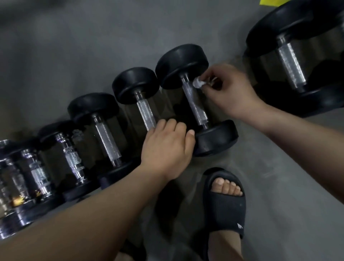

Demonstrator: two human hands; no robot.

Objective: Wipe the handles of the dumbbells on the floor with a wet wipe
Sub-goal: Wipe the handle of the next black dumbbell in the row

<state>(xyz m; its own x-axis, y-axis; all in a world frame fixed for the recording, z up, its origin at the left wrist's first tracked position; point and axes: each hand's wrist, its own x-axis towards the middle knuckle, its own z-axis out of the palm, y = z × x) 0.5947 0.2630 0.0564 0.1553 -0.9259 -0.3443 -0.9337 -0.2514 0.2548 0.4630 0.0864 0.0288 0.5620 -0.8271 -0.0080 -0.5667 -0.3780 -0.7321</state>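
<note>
Grey floor (93, 46) carries a slanting row of black dumbbells (135, 83) and a sandalled foot (225, 205)

The left hand (167, 149) covers the near head of one dumbbell (146, 113). Most of the wet wipe (197, 82) is buried in the right hand (229, 91). The big dumbbell (292, 65) runs off the right edge. The chrome dumbbells (37, 173) at far left are blurred and cut off. A yellow scrap (268, 2), perhaps cloth, is clipped at top.
</note>
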